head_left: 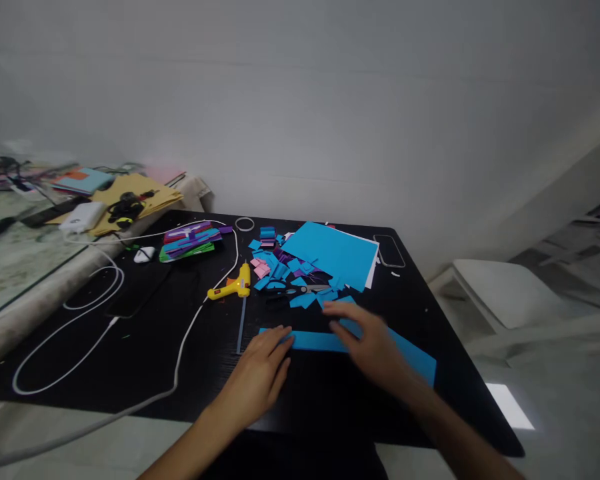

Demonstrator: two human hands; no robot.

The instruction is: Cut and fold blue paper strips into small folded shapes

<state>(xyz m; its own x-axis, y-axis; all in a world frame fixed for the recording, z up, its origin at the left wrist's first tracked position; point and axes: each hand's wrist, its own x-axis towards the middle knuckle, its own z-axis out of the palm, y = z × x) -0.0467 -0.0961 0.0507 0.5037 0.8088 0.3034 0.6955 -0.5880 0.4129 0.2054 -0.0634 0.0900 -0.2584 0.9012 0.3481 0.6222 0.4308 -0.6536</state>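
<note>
Rests the fingers of the left hand [263, 360] on the left end of a long, flat, bright blue paper strip [317, 341], on a black table [300, 400]. Has the right hand [370, 337], a bit blurry, over to the right, with thumb and fingers apart; cannot tell if touching the paper. Leaves a gap between the two hands, with the strip showing in it. Has a flat blue paper piece [416, 357] poking out beside the right hand. Just past the left hand, has a thin grey stick [241, 327], then a yellow plastic glue gun [240, 283]. Past both hands, has grey-bladed scissors [316, 289] among little blue paper scraps [280, 270]. Past the right hand, farther off, has a big blue paper sheet [330, 250].
</note>
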